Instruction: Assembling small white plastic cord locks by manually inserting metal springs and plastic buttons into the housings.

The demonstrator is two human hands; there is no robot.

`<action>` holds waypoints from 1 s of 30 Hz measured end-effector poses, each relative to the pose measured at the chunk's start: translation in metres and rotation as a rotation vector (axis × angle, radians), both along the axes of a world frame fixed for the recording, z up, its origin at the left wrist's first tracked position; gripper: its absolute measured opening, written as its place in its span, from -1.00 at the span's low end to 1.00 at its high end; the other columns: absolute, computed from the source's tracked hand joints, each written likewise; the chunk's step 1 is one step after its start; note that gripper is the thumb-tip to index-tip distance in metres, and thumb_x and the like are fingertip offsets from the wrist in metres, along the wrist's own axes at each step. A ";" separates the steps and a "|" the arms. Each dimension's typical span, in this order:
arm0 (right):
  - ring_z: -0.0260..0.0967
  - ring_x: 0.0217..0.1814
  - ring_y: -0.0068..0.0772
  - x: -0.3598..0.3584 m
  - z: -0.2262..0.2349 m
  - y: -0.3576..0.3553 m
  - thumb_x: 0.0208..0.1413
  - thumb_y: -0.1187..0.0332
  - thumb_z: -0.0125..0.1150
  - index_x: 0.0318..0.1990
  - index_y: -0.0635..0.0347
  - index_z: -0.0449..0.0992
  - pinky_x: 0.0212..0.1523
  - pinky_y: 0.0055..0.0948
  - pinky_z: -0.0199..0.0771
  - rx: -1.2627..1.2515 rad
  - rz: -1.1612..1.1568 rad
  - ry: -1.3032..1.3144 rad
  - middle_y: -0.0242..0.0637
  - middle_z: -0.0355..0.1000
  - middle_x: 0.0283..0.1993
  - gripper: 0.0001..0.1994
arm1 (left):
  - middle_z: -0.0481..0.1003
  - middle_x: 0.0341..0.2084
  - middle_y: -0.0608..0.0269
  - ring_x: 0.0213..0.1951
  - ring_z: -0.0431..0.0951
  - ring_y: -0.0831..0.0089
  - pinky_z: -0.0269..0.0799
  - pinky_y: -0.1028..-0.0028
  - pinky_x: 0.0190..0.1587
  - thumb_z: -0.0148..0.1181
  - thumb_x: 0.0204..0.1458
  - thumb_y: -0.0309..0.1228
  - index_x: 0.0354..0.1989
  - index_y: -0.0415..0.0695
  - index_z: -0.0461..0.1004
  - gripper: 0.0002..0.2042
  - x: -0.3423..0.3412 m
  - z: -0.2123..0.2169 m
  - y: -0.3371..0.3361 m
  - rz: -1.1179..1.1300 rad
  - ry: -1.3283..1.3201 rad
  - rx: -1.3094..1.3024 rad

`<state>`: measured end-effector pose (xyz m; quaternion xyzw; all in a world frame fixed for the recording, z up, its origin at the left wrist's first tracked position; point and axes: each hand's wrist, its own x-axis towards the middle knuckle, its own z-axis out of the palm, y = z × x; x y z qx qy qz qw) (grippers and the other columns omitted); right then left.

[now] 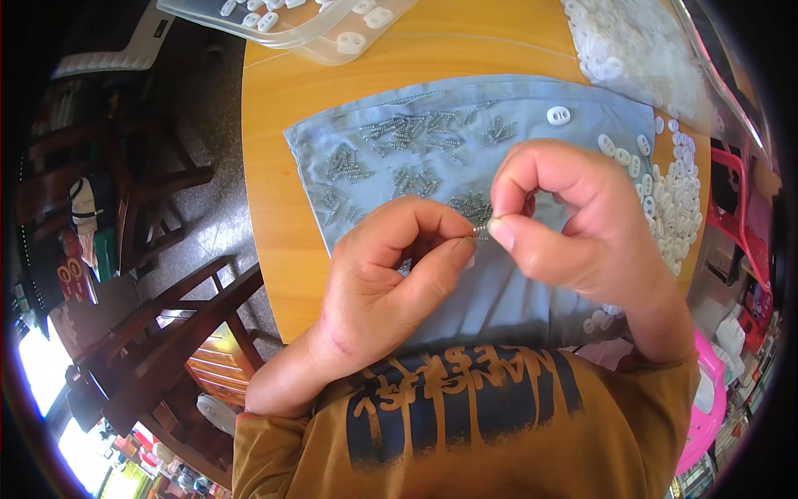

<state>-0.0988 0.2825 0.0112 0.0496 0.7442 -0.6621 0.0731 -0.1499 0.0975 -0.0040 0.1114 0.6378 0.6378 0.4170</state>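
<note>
Over a blue cloth (515,316) my two hands meet. My left hand (399,274) pinches a small metal spring (481,232) between thumb and forefinger. The thumb and forefinger of my right hand (573,220) close at the spring's other end. Several piles of similar springs (411,129) lie on the cloth beyond my hands, one pile (470,205) right behind my fingertips. A white oval piece with two holes (559,116) rests alone on the cloth past my right hand. Whatever sits inside my left palm is mostly hidden.
Many white oval pieces (669,208) are spread along the table's right side. A clear bag (615,50) of white pieces stands at the far right. At the far left is a clear plastic box (332,41) with more. The wooden table (278,208) has dark wooden chairs (158,333) to its left.
</note>
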 end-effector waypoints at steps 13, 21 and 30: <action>0.13 -0.40 -0.72 -0.001 0.007 0.002 -0.05 0.50 0.10 -0.45 0.23 0.34 -0.37 -0.67 0.16 -0.182 -0.044 -0.219 -0.49 0.27 -0.46 -0.94 | 0.40 -0.46 0.41 -0.43 0.36 0.72 0.30 0.69 -0.38 0.13 0.00 -0.59 -0.29 -0.22 0.45 -0.90 -0.001 0.006 0.000 0.110 0.021 -0.018; 0.17 -0.38 -0.72 0.002 0.009 -0.001 -0.06 0.50 0.13 -0.46 0.23 0.36 -0.36 -0.67 0.19 -0.150 0.017 -0.231 -0.49 0.29 -0.45 -0.93 | 0.41 -0.54 0.31 -0.52 0.38 0.61 0.29 0.61 -0.47 0.19 -0.10 -0.63 -0.37 -0.22 0.46 -0.89 0.001 -0.003 0.004 0.084 0.245 0.086; 0.26 -0.46 -0.71 0.032 0.006 -0.012 0.05 0.38 0.21 -0.36 0.31 0.48 -0.43 -0.67 0.29 -0.153 -0.108 -0.157 -0.43 0.40 -0.50 -0.85 | 0.44 -0.56 0.20 -0.56 0.43 0.36 0.32 0.49 -0.55 0.20 -0.23 -0.72 -0.38 -0.23 0.47 -0.80 0.007 0.001 0.010 0.014 0.856 0.048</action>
